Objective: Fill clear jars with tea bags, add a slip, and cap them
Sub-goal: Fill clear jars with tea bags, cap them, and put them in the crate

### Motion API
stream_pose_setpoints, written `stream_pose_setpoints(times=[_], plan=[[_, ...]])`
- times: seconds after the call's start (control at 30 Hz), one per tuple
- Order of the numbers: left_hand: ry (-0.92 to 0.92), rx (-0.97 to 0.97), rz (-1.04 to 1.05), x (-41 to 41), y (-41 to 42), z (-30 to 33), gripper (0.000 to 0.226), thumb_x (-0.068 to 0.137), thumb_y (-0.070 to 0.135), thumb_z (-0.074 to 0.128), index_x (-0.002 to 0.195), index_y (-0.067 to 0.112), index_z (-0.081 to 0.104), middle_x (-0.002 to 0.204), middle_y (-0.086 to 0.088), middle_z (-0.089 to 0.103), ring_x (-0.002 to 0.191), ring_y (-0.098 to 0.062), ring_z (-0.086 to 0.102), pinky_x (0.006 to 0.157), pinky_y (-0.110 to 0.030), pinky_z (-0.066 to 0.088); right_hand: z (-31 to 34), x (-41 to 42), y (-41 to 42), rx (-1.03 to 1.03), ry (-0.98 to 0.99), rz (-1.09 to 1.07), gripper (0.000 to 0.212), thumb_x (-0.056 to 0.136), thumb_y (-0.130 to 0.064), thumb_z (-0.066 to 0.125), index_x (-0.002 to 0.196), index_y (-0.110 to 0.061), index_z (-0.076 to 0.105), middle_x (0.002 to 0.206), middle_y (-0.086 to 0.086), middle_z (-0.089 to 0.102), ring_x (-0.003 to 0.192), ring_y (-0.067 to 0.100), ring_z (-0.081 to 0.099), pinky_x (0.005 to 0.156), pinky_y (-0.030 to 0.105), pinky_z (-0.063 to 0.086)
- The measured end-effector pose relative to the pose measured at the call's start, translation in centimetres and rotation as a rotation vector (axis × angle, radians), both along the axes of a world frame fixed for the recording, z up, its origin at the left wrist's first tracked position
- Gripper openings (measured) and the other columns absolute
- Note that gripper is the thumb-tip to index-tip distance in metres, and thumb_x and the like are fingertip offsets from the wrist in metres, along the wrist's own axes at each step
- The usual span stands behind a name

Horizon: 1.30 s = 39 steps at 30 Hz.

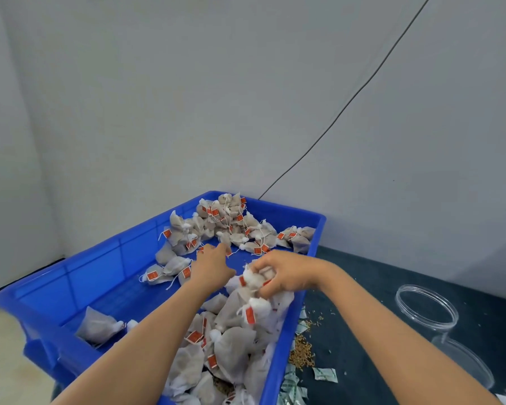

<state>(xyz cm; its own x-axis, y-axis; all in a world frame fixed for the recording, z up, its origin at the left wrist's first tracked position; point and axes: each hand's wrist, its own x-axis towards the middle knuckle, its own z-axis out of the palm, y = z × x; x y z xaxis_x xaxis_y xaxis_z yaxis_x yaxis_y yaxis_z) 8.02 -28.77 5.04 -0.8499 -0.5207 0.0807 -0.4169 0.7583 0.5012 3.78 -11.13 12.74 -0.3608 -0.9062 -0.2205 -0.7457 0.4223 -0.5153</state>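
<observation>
A: Where are the tea bags (pixel 234 340) now?

B: Loose in the blue crate (pixel 79 283), heaped along its near right side and scattered at the far end. The right hand (pixel 284 276) has its fingers (pixel 260 266) curled round a white bunch of them, lifted just above the heap. The left hand (pixel 212 266) reaches toward the far scatter, fingers extended and holding nothing that I can see.

A: How best to do this step?

B: I'd gather by the bag bodies, not the strings, since the tags tangle; keep the bunch small enough for the mouth of the clear jar (pixel 427 306), which stands open on the dark surface (pixel 362 287) to the right.

A: Anything unclear?

B: The count in the right hand is hidden. A second clear container lower right is cut off and hard to read. The paper pieces (pixel 324 374) by the spilled grain (pixel 301 353) may be slips; I cannot tell.
</observation>
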Motion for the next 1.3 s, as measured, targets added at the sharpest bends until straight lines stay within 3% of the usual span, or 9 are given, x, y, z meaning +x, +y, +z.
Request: stream_pose_setpoints(times=[0.17,0.27,0.4,0.5,0.6,0.73,0.9,1.13,1.3], plan=[[0.059,0.049,-0.151,0.6,0.6,1.1,0.017,0.088,0.010,0.065,0.092,0.027,0.063,0.111,0.004,0.065,0.096,-0.008,0.058,0.086,-0.027,0.051,-0.4,-2.1,0.0,-0.062,-0.164,-0.251,0.023,0.082,-0.019,0.073,0.102,-0.020,0.063,0.105,0.001,0.059,0.094,0.018,0.059,0.073,0.031,0.055],[0.009,0.044,-0.245,1.2,1.3,2.0,0.016,0.088,0.006,0.062,0.089,0.022,0.065,0.100,0.004,0.067,0.087,-0.008,0.061,0.078,-0.023,0.052,-0.9,-3.2,0.1,-0.129,-0.292,-0.410,0.021,0.083,-0.017,0.072,0.102,-0.020,0.063,0.103,0.002,0.064,0.090,0.017,0.062,0.069,0.028,0.056],[-0.394,0.073,-0.476,2.4,2.3,2.7,0.013,0.089,0.008,0.061,0.095,0.017,0.070,0.099,0.003,0.068,0.074,-0.003,0.062,0.059,-0.013,0.045,-1.4,-4.4,0.6,-0.261,-0.405,-0.593,0.026,0.084,-0.012,0.070,0.109,-0.013,0.064,0.109,0.013,0.065,0.101,0.027,0.063,0.085,0.040,0.054],[-0.822,0.066,-0.580,2.9,3.5,2.3,0.039,0.088,0.018,0.069,0.126,0.014,0.058,0.122,-0.010,0.063,0.108,-0.024,0.064,0.075,-0.024,0.051,-1.7,-4.8,0.7,-0.348,-0.483,-0.677,0.037,0.082,-0.011,0.072,0.117,-0.014,0.060,0.114,0.012,0.064,0.101,0.026,0.062,0.084,0.040,0.056],[-0.897,-0.093,-0.609,2.9,4.3,2.0,0.050,0.084,0.023,0.074,0.128,0.012,0.054,0.118,-0.012,0.059,0.112,-0.031,0.060,0.083,-0.032,0.050,-1.8,-5.0,0.7,-0.391,-0.555,-0.719,0.038,0.080,-0.009,0.074,0.116,-0.014,0.062,0.114,0.012,0.064,0.096,0.025,0.062,0.075,0.038,0.056],[-0.869,-0.099,-0.612,3.0,4.3,1.9,0.045,0.088,0.026,0.070,0.127,0.007,0.059,0.115,-0.014,0.062,0.097,-0.025,0.059,0.077,-0.027,0.047,-2.1,-4.7,0.7,-0.404,-0.673,-0.728,0.022,0.078,-0.005,0.075,0.096,-0.013,0.066,0.104,0.012,0.068,0.088,0.024,0.067,0.072,0.040,0.059],[-0.648,0.091,-0.444,3.2,2.6,3.4,0.042,0.092,0.028,0.059,0.131,0.014,0.053,0.128,-0.007,0.056,0.100,-0.016,0.053,0.068,-0.016,0.043,-2.0,-4.3,0.5,-0.387,-0.660,-0.709,0.028,0.081,-0.007,0.073,0.107,-0.013,0.063,0.111,0.012,0.064,0.097,0.028,0.064,0.079,0.045,0.059],[-0.310,0.418,-0.201,3.1,1.0,3.7,0.016,0.092,0.016,0.056,0.104,0.008,0.050,0.090,-0.009,0.068,0.054,-0.012,0.061,0.047,-0.019,0.045,-1.8,-4.3,0.2,-0.437,-0.536,-0.718,0.041,0.087,-0.012,0.068,0.126,-0.014,0.057,0.117,0.007,0.062,0.103,0.025,0.060,0.080,0.037,0.056],[0.054,0.545,-0.098,2.8,0.5,3.8,0.013,0.086,0.016,0.072,0.093,0.008,0.064,0.077,-0.006,0.069,0.047,-0.006,0.063,0.042,-0.016,0.045,-1.2,-4.4,0.1,-0.500,-0.501,-0.738,0.028,0.088,-0.017,0.067,0.115,-0.014,0.060,0.106,0.006,0.064,0.099,0.025,0.063,0.084,0.042,0.058]])
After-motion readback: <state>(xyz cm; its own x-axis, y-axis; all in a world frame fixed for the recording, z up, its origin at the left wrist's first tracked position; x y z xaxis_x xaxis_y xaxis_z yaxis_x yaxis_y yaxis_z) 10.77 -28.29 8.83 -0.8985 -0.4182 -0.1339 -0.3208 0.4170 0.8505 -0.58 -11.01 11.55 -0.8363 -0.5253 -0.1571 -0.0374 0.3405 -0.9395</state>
